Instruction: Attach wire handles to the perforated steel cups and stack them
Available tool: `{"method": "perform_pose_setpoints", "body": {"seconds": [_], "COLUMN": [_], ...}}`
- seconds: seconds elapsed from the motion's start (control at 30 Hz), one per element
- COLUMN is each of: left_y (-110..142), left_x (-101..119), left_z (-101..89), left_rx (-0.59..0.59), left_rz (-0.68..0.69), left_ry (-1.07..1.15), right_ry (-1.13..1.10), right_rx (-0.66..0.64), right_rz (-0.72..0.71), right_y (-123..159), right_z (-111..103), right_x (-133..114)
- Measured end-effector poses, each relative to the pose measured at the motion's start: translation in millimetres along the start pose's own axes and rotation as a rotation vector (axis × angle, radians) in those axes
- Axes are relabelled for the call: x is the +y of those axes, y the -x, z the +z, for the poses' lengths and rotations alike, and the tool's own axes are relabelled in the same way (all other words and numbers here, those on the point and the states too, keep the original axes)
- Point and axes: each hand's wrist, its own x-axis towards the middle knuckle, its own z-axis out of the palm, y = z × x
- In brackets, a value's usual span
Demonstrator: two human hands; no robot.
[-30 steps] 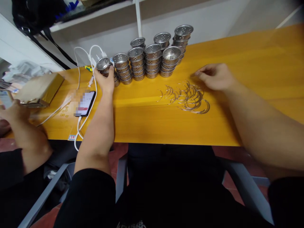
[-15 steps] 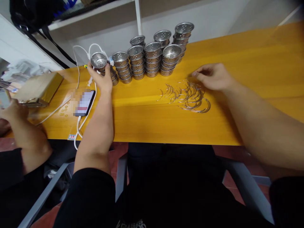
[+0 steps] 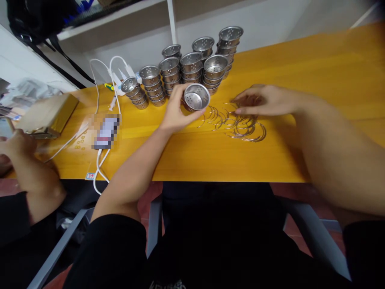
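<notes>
Nearest, pale lettering on the black shirt (image 3: 192,249) is cut off and unreadable. The front edge of the yellow worktop (image 3: 204,160) runs nearer than both hands. Left of the left hand (image 3: 174,114), a small label (image 3: 90,176) at that edge seems to read 39; past it lies a phone (image 3: 106,134), its screen pixelated. The left hand is clamped on a perforated metal cup (image 3: 196,99), mouth up. The right hand (image 3: 236,106), thumb and fingers parted, is over scattered curved wires (image 3: 246,130); contact is hard to make out. Worktop stretches widely to its right. Beyond the left hand stand cup stacks (image 3: 170,72), some partly hidden. Farthest, a black bag (image 3: 36,20) is cut off.
</notes>
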Motion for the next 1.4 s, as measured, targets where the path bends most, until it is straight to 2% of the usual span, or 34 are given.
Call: {"method": "perform_pose_setpoints", "body": {"seconds": [0.07,0.13,0.27,0.43,0.53,0.77,0.87,1.03,1.17,1.3,1.4], "left_y": [3,2,0,2,3,-6,-9,-8,-7,-6,-5], "left_x": [-8,-20,-40,-43,-46,-89,-99,-98,-91,-85,-81], "left_z": [13.7,19.3,17.4,15.4,18.1,32.1,34.3,30.6,26.7,25.6,25.3], "left_rx": [-0.073,-0.103,-0.102,-0.123,-0.131,-0.099,-0.104,-0.094,-0.109,-0.089,-0.076], "left_rz": [-0.022,-0.043,-0.031,-0.043,-0.005,0.155,0.188,0.196,0.177,0.153,0.140], "left_ry": [0.056,0.077,0.106,0.106,0.119,0.175,0.178,0.177,0.165,0.192,0.187], "right_ry": [0.060,0.118,0.102,0.082,0.073,0.145,0.194,0.399,0.516,0.522,0.440], "right_rx": [-0.054,-0.070,-0.117,-0.114,-0.101,-0.062,-0.044,-0.019,-0.021,-0.013,0.070], "right_rz": [-0.095,-0.161,-0.236,-0.324,-0.337,-0.284,-0.220,-0.144,-0.060,0.032,0.094], "right_y": [1,0,-6,-9,-8,-3,-1,-2,-5,-5,-2], "right_z": [2,6,14,21,22,20,18,14,9,6,5], "right_x": [-3,-6,-8,-13,-17,-17,-21,-27,-23,-19,-22]}}
